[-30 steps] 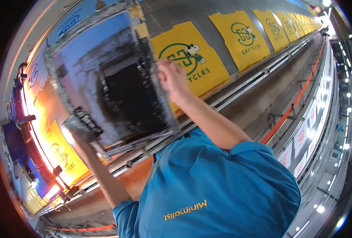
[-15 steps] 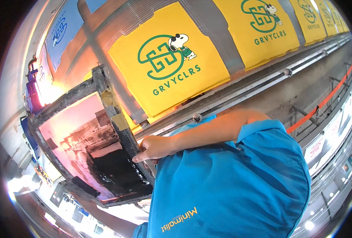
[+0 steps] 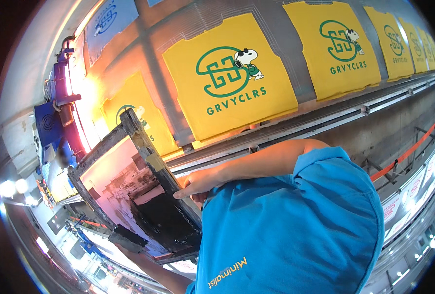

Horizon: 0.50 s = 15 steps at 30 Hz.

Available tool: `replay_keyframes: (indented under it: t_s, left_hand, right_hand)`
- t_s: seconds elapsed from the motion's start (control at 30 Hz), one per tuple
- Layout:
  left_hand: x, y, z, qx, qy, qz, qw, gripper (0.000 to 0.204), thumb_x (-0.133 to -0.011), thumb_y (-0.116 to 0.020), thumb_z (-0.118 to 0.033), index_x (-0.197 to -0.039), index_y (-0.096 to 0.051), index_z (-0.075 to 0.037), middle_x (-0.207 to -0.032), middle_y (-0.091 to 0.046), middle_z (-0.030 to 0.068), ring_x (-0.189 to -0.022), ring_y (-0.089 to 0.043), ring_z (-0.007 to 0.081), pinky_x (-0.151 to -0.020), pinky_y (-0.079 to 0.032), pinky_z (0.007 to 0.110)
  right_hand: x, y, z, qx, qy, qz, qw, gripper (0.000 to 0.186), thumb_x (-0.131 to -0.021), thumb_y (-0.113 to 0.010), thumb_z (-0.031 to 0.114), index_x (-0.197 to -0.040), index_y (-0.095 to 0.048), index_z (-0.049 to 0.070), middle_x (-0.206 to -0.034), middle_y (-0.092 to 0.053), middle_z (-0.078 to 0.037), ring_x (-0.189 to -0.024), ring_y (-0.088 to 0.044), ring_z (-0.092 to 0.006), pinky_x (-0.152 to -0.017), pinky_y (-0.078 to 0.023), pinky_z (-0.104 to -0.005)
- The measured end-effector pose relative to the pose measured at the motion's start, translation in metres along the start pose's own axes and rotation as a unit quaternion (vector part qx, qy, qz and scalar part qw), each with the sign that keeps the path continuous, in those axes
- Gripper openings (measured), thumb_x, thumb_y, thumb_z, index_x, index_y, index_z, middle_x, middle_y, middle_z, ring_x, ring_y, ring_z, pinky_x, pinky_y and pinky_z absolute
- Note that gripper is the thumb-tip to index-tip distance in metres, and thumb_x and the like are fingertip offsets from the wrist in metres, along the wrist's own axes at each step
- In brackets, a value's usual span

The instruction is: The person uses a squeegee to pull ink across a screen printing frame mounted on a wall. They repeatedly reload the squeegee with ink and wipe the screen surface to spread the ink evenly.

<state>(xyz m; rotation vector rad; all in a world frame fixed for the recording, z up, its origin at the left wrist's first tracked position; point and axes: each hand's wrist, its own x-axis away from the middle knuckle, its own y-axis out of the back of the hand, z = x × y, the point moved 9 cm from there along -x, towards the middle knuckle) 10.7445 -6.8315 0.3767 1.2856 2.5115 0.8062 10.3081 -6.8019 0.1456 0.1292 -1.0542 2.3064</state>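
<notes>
I carry a framed printing screen (image 3: 114, 179) tilted before me, its dark frame smeared and patched with tape. Black ink lies across the lower part of its pale pink mesh. My right hand (image 3: 198, 185) is closed on the frame's near side, its fingertips partly behind the edge. At the lower edge, my left hand (image 3: 128, 251) grips the frame from beneath; most of its fingers are hidden. Beyond the screen, a yellow fabric panel (image 3: 178, 59) with a green printed emblem and a white cartoon dog lies flat on a long printing table (image 3: 153, 32).
More yellow printed panels (image 3: 315, 54) run along the table to the right, and a blue one (image 3: 112, 29) lies at the far left. A metal rail (image 3: 320, 115) follows the table's near edge. A glowing heater (image 3: 75, 108) and blue machine (image 3: 48, 122) stand left.
The printing screen, with both hands on it, has shifted right and slightly down in view. More of the partly hidden yellow panel and the blue machine now shows.
</notes>
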Motion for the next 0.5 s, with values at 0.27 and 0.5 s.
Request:
replay_keyframes:
  t_s: [0.27, 0.5]
  left_hand:
    - [-0.035, 0.065, 0.074, 0.072, -0.065, 0.018, 0.995, 0.088, -0.105, -0.056, -0.062, -0.173, -0.029, -0.012, -0.179, -0.025, 0.0172, -0.163, -0.027, 0.0339, -0.133, -0.020, 0.052]
    - [-0.135, 0.112, 0.144, -0.003, -0.296, 0.175, 0.939, 0.081, -0.109, -0.048, -0.058, -0.174, -0.024, -0.016, -0.178, -0.027, 0.0131, -0.162, -0.027, 0.0418, -0.133, -0.019, 0.058]
  right_hand:
    - [-0.027, -0.005, -0.072, -0.046, 0.032, -0.118, 0.991, 0.065, -0.099, -0.067, 0.070, -0.108, -0.070, 0.006, -0.084, -0.067, -0.005, -0.076, -0.067, -0.0156, -0.069, -0.055, -0.0300]
    - [-0.104, -0.003, -0.230, 0.075, 0.096, -0.373, 0.920, 0.049, -0.105, -0.068, 0.052, -0.099, -0.074, 0.004, -0.081, -0.072, -0.007, -0.076, -0.072, -0.0166, -0.069, -0.057, -0.0324]
